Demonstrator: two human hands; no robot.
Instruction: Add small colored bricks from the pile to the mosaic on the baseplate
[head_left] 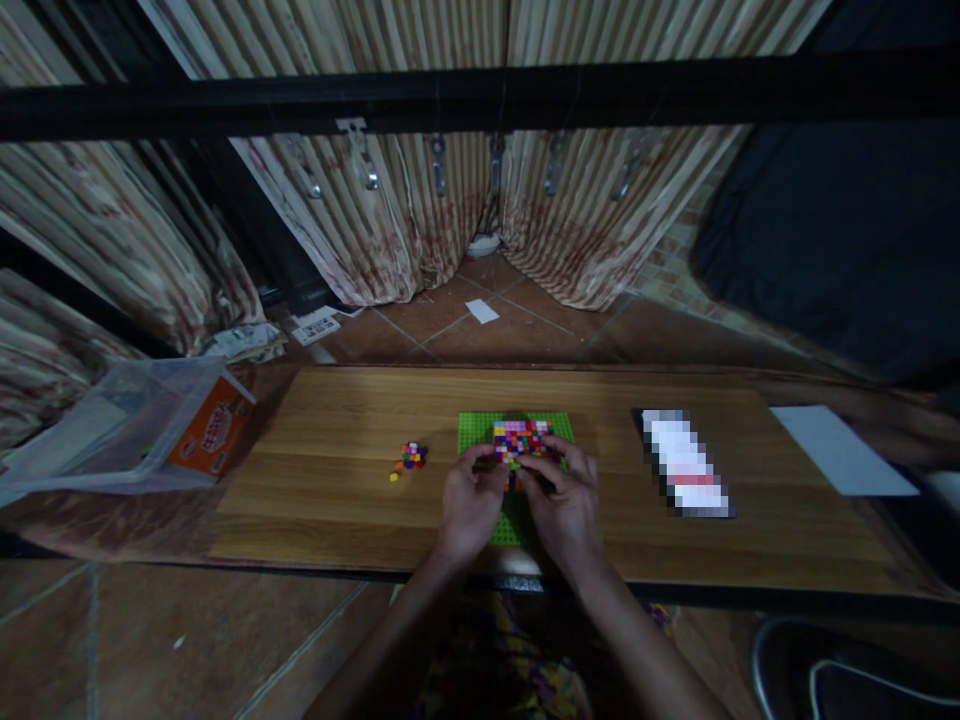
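Observation:
A green studded baseplate (pixel 474 428) lies on the wooden table, bearing a dense patch of small multicoloured building bricks (pixel 517 436). From the left, my left hand (pixel 472 503) reaches over the plate, its bent fingers at the near left side of the patch. My right hand (pixel 566 495) is opposite, fingers curled over the patch's right side and thumb towards the middle. The fingertips of both hands nearly meet at the near bricks. Whatever they pinch is too small and partly covered to make out. Loose bricks (pixel 412 456) form a small pile to the left.
On the wooden table (pixel 315 430), a phone-like item (pixel 686 465) with a blurred screen lies to the right. White paper (pixel 844 450) is at the right end. A clear plastic bin (pixel 157 400) with an orange label stands left. Striped curtains (pixel 405 220) hang behind.

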